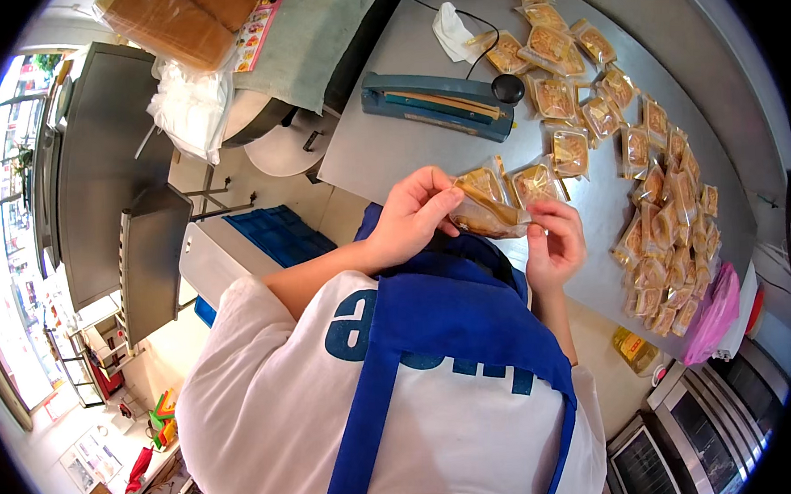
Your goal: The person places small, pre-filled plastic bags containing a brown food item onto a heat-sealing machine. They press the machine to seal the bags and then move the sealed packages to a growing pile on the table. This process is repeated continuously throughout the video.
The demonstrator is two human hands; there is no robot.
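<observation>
Between my two hands is a clear plastic packet with a gold band along its edge and a pastry-like piece inside. My left hand pinches one end of the band. At the other end, the fingertips of my right hand grip the packet's corner. Just behind it, two more packets lie on the steel table: one packet partly hidden by the held one, and another packet to its right. Farther back stands a blue hand impulse sealer with a black round knob.
Many similar packets spread across the table's right half, with a dense heap at far right. A white tissue and a black cord lie behind the sealer. A pink plastic bag hangs at the right edge. Left of the table is a white bin.
</observation>
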